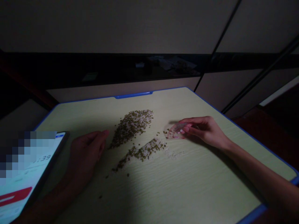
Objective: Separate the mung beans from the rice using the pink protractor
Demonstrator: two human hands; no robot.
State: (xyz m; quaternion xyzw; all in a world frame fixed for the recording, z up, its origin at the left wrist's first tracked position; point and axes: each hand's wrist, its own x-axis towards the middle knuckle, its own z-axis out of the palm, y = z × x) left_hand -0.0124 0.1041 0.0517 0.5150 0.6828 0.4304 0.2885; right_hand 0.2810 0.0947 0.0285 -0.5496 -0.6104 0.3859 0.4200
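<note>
A pile of mixed green beans and white rice (132, 126) lies spread on the pale wooden table (163, 186). A second, thinner streak of the mix (142, 151) lies in front of it. My right hand (205, 130) holds a small clear plastic lid or dish (175, 130) by its edge, tilted low against the table just right of the streak. My left hand (87, 149) rests on the table left of the pile, fingers together and loosely stretched, holding nothing.
A tablet (25, 174) with a lit screen and a timer lies at the table's left front corner. The table has a blue rim (133, 95). Stray grains (174, 154) lie near the streak. The room around is dark.
</note>
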